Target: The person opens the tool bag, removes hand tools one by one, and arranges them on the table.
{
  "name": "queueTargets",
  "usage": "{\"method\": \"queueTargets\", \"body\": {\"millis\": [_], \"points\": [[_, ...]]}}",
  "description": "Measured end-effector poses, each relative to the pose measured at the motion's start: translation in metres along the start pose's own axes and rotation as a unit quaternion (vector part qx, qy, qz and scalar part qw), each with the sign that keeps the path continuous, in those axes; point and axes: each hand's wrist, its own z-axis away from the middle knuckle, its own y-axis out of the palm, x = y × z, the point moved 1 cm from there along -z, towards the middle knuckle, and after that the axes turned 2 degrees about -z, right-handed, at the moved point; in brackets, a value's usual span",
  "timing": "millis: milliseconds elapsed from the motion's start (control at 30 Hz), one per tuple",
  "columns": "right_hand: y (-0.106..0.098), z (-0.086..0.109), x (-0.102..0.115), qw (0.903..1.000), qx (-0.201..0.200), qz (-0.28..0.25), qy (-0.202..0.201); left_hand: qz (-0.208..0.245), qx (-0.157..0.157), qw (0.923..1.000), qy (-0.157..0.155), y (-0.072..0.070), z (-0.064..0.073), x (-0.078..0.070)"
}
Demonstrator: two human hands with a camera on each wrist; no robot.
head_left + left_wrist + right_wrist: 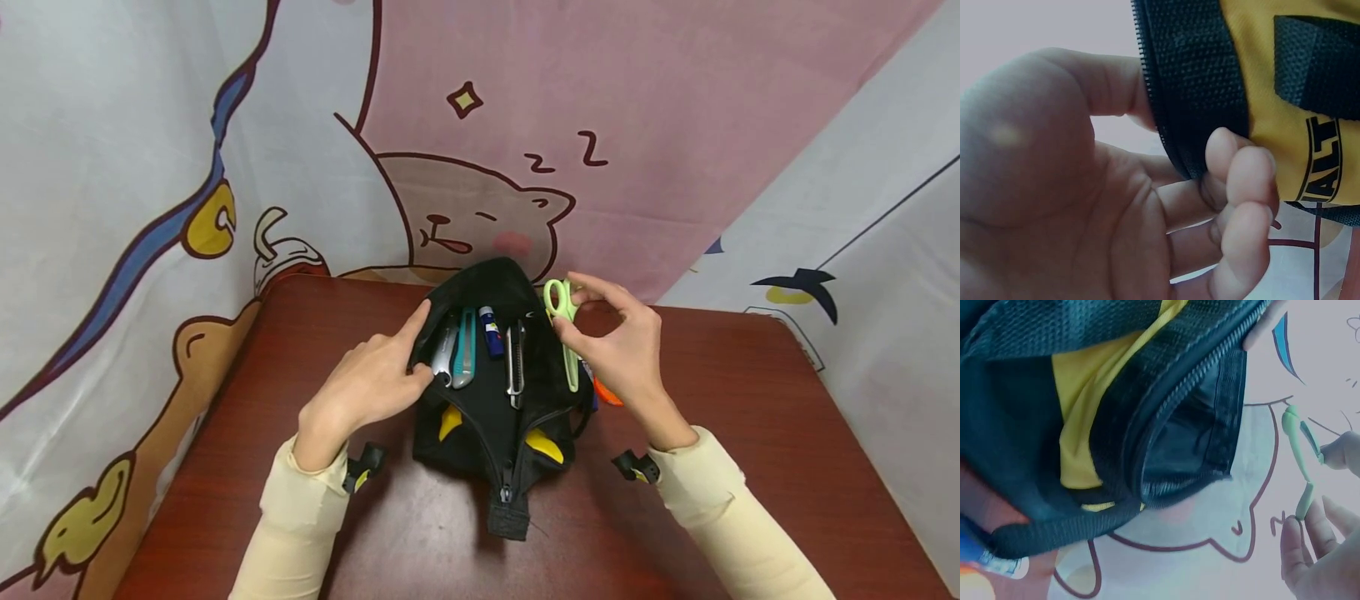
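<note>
A black and yellow zip tool bag (pixel 480 433) stands open on the table, its mouth facing me. My left hand (pixel 367 379) holds the left side of its zipped rim (pixel 1163 125), thumb on one face and fingers on the other. Above the bag's right edge, my right hand (pixel 618 337) pinches light green scissors (pixel 572 367) by the handles, blades pointing down. Inside the bag lie a grey-handled tool (pixel 444 354), a teal utility knife (pixel 466 350), a blue glue stick (pixel 491 332) and a black and silver utility knife (pixel 514 362).
An orange thing (pixel 607 393) and a blue item (pixel 985 553) lie on the table to the right of the bag, partly hidden. The reddish-brown table (pixel 750 417) backs onto a printed cloth (pixel 637 100) with a cartoon bear.
</note>
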Motion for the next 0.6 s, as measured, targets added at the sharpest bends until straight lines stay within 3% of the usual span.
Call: {"method": "queueTargets", "body": {"millis": [233,600], "points": [[-0.024,0.007,-0.014,0.9988,-0.025,0.035,0.024,0.003,0.0,1.0,0.002,0.0,0.0,0.0],[-0.058,0.025,-0.063,0.987,-0.043,0.117,0.102,-0.004,-0.002,1.0,0.001,0.0,0.0,0.0]]}}
